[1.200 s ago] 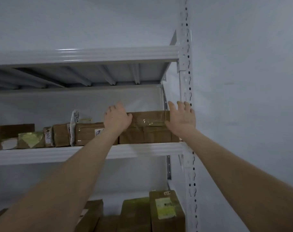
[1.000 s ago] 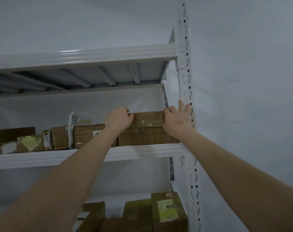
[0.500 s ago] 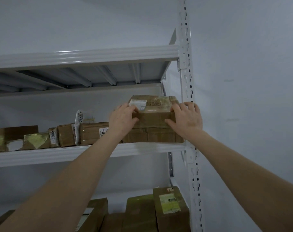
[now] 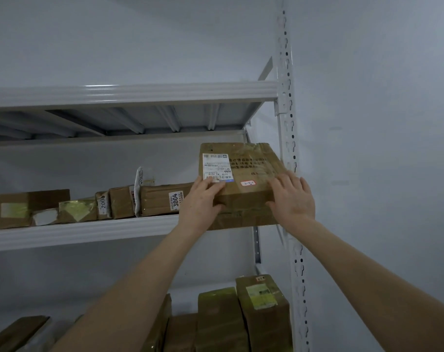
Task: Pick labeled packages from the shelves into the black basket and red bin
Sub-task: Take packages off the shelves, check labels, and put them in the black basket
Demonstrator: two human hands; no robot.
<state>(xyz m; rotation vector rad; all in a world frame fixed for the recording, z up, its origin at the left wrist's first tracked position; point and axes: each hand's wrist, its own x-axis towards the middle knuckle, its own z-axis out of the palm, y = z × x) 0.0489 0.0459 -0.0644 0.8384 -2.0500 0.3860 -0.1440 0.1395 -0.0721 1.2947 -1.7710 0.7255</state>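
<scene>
Labelled package (image 4: pixel 246 168), taped brown card, at the right end of the middle shelf (image 4: pixel 89 232), tilted so we see its top face; our left hand (image 4: pixel 203 201) grips its near left corner, fingers on the white label (image 4: pixel 217 166), thumb beneath; our right hand (image 4: pixel 292 199) holds the near right corner, fingers spread on top; both arms raised; second carton (image 4: pixel 241 221) directly below; carton marked 3004 (image 4: pixel 160 199) just left; upright post (image 4: pixel 288 123) close on the right.
</scene>
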